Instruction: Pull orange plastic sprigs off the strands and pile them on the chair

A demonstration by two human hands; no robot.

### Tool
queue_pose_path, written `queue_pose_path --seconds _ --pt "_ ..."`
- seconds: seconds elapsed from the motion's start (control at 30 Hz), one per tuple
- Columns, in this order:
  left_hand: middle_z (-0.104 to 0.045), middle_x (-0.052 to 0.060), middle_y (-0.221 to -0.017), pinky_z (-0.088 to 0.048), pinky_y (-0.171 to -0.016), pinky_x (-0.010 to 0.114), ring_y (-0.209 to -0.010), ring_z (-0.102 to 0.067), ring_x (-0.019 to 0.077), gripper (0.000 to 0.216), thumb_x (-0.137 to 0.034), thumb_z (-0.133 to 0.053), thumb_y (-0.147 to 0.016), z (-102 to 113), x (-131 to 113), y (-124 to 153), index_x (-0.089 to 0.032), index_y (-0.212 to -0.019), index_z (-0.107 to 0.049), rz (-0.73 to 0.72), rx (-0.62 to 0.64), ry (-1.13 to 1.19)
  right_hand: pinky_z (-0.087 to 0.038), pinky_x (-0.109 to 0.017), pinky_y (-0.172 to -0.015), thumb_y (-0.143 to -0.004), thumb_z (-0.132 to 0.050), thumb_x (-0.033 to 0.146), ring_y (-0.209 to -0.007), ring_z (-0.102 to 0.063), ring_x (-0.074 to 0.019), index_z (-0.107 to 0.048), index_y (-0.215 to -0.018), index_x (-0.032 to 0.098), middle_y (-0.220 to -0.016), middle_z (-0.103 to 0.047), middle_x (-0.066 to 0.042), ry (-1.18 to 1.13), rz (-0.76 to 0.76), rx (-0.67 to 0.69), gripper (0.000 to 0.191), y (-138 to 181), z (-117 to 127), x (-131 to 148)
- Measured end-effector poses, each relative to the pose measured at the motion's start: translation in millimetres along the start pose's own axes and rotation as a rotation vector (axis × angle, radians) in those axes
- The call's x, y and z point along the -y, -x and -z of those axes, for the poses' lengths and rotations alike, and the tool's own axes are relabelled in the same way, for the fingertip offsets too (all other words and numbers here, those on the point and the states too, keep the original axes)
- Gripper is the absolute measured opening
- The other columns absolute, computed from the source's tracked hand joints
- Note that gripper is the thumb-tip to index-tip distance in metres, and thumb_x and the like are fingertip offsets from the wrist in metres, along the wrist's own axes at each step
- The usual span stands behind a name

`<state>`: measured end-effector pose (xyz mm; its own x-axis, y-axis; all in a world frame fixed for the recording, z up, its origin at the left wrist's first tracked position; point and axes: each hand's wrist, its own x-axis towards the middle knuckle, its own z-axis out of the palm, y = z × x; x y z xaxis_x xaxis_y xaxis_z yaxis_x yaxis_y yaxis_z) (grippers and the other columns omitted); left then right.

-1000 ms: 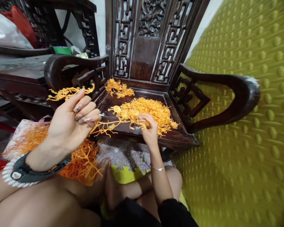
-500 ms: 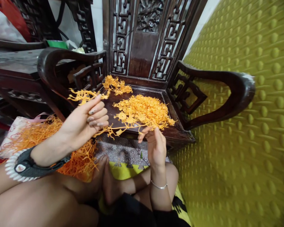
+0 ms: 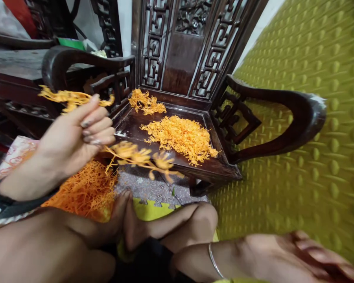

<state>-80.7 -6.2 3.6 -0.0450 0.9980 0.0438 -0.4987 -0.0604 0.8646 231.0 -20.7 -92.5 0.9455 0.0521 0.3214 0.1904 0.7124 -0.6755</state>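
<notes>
My left hand (image 3: 73,137) is closed around an orange plastic flower spray (image 3: 137,155). One branched end sticks out past the thumb to the left; the other, with several blossoms, hangs out to the right in front of the chair. My right hand (image 3: 292,255) is low at the right edge, away from the spray. Motion blurs its fingers, and they look partly curled. A heap of loose orange blossoms (image 3: 179,135) lies on the dark wooden chair seat (image 3: 129,127). Behind it, near the left armrest, is a smaller orange cluster (image 3: 146,103).
A large pile of bare orange stems (image 3: 85,192) fills the floor at left, beside a patterned bag (image 3: 20,153). Carved chair armrests (image 3: 303,106) flank the seat. A yellow-green studded mat (image 3: 283,188) stands along the right side. My crossed legs (image 3: 177,228) are below.
My right hand has left the spray's end and swung down to the far right. My left hand has moved left with the spray, whose right end now hangs free and blurred.
</notes>
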Motion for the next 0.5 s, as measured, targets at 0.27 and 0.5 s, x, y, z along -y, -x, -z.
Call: queue_pose_path --seconds 0.27,0.5 --pt "-0.011 -0.006 -0.050 -0.023 -0.040 0.017 -0.042 -0.013 0.0070 0.051 -0.025 -0.017 -0.102 -26.3 12.5 -2.2 -0.016 -0.052 -0.024 0.090 0.054 0.121 -0.035 -0.033 -0.062 -0.087 -0.051 0.047 -0.050 -0.041 -0.0124 -0.053 -0.053 0.021 -0.049 -0.044 0.003 0.370 0.214 1.320 0.043 82.2 -100.5 -55.8" --pt "-0.016 -0.006 -0.047 -0.025 -0.038 0.016 -0.037 -0.018 0.0055 0.049 -0.025 -0.021 -0.101 -24.8 15.2 -8.1 -0.017 -0.052 -0.023 0.078 -0.013 0.219 -0.032 -0.047 -0.090 -0.095 -0.038 0.031 -0.069 -0.057 -0.0208 -0.068 -0.069 0.019 -0.067 -0.066 -0.006 0.761 0.593 1.593 0.041 121.5 -129.8 -115.0"
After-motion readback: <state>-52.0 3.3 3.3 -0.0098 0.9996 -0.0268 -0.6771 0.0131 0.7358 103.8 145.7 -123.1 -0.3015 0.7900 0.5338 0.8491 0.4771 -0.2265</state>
